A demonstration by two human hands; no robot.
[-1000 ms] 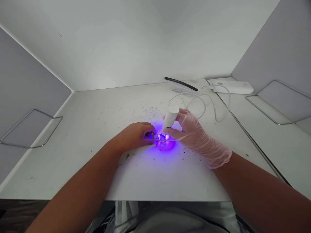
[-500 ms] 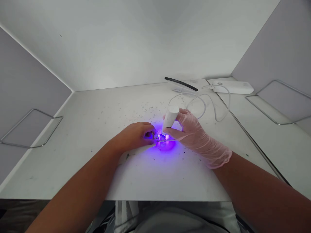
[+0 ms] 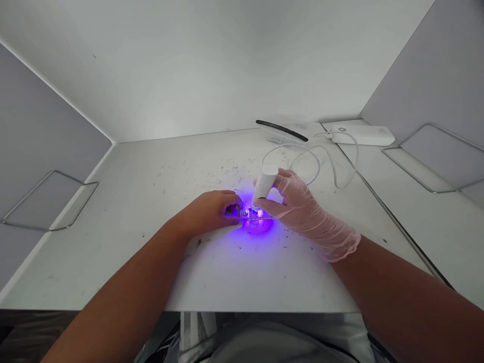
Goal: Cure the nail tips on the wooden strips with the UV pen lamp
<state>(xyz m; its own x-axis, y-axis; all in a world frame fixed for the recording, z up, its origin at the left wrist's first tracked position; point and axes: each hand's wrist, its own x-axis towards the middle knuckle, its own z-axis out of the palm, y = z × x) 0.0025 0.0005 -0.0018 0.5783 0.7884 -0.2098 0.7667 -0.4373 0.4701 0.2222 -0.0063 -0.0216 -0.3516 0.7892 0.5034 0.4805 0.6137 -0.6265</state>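
Note:
In the head view, a white handheld lamp [image 3: 265, 180] is gripped by my right hand [image 3: 297, 199], which wears a thin pink see-through glove. Its purple-blue light falls on a small object [image 3: 254, 217] low over the white table [image 3: 264, 282]; glare hides the object's details. My bare left hand [image 3: 219, 210] is closed at the left edge of the glow, with thumb and fingers pinched on something small that I cannot make out.
A black curved strip [image 3: 282, 130] lies near the back wall. From a white box [image 3: 363, 135] at the back right, a white cable [image 3: 336, 171] loops toward the lamp. Wire frames stand at the left [image 3: 71, 227] and right [image 3: 427, 191]. Dark specks dot the table.

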